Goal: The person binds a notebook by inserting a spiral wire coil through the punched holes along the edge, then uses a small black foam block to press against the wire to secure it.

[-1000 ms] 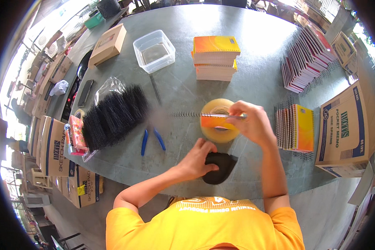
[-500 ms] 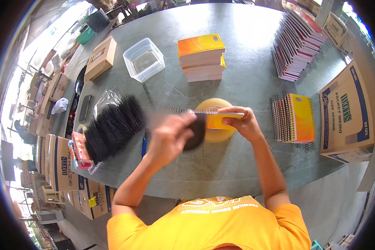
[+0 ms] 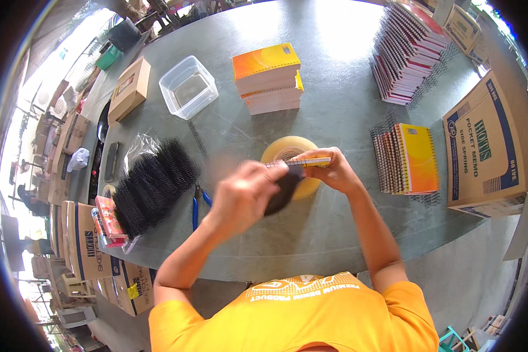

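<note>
My right hand [image 3: 333, 173] grips a small orange notebook [image 3: 312, 162] edge-on, above a wide roll of clear tape [image 3: 288, 148] lying on the grey table [image 3: 334, 105]. My left hand [image 3: 246, 196] is blurred with motion and closed on a dark object [image 3: 282, 192] pressed against the notebook's left end, where a black spiral wire shows. Both hands hover a little above the table top.
A heap of black spiral wires [image 3: 155, 185] lies at left, blue-handled pliers [image 3: 197, 206] beside it, one loose spiral [image 3: 197, 138] behind. Further back stand a clear plastic tub [image 3: 188, 87] and a stack of orange notebooks [image 3: 268, 77]. Bound notebooks [image 3: 413, 158] and a cardboard box [image 3: 487, 146] sit right.
My left hand picked up the dark object from the table's near edge and brought it to the notebook. My right hand stayed holding the notebook over the tape roll.
</note>
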### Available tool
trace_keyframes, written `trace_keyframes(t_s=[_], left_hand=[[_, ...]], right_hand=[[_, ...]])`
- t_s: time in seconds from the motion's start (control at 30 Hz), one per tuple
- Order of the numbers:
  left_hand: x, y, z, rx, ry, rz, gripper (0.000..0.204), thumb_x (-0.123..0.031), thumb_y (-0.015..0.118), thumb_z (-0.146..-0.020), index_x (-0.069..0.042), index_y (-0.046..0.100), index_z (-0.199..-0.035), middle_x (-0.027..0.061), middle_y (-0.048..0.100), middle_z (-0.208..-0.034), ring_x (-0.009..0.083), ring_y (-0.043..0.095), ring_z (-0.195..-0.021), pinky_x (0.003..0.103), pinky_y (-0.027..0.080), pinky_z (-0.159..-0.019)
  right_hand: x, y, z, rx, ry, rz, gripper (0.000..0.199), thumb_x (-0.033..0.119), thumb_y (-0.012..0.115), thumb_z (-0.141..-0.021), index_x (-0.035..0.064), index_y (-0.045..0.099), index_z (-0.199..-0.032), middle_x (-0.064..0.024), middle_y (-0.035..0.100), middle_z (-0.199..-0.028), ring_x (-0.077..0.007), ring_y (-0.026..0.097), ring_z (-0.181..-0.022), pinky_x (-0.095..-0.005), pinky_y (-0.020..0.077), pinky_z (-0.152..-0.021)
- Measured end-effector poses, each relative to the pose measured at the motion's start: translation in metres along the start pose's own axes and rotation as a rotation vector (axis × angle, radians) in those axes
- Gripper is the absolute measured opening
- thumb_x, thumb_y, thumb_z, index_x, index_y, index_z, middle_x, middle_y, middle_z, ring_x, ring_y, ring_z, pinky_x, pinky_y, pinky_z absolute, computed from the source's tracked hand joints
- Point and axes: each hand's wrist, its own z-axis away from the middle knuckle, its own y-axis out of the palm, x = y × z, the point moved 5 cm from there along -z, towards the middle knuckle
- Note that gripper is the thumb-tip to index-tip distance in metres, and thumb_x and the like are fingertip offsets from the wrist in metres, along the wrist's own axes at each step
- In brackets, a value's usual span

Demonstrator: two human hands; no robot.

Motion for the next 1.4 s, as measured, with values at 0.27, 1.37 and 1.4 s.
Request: trace_keyframes(t_s=[0.27, 1.37, 1.4], left_hand=[[-0.013, 0.014, -0.009, 0.051, 0.092, 0.071, 0.037, 0.002, 0.067, -0.074, -0.008, 0.064, -0.11, 0.0143, 0.063, -0.092, 0.0283, 0.061, -0.082, 0.034, 0.05, -0.074], [-0.006, 0.045, -0.033, -0.072, 0.298, -0.224, 0.019, -0.019, 0.07, -0.076, -0.007, 0.06, -0.087, 0.0042, 0.065, -0.078, 0.0212, 0.061, -0.076, 0.035, 0.043, -0.073], [-0.005, 0.046, -0.034, -0.057, 0.298, -0.231, 0.02, -0.021, 0.07, -0.076, -0.007, 0.061, -0.086, 0.0039, 0.065, -0.077, 0.021, 0.061, -0.076, 0.035, 0.043, -0.073]], right_hand=[[-0.001, 0.001, 0.0, 0.025, -0.046, 0.139, 0.023, -0.004, 0.066, -0.08, -0.0023, 0.066, -0.103, -0.0051, 0.069, -0.092, -0.011, 0.062, -0.087, -0.0256, 0.0507, -0.079], [0.025, 0.005, 0.034, -0.298, 0.038, -0.022, 0.017, 0.0, 0.059, -0.086, 0.0009, 0.064, -0.102, -0.0066, 0.067, -0.094, -0.0098, 0.062, -0.063, -0.0231, 0.0505, -0.053], [0.02, 0.003, 0.034, -0.288, 0.009, -0.047, 0.017, -0.002, 0.058, -0.086, 0.0002, 0.063, -0.102, -0.0075, 0.066, -0.094, -0.0107, 0.063, -0.065, -0.0237, 0.0516, -0.055]])
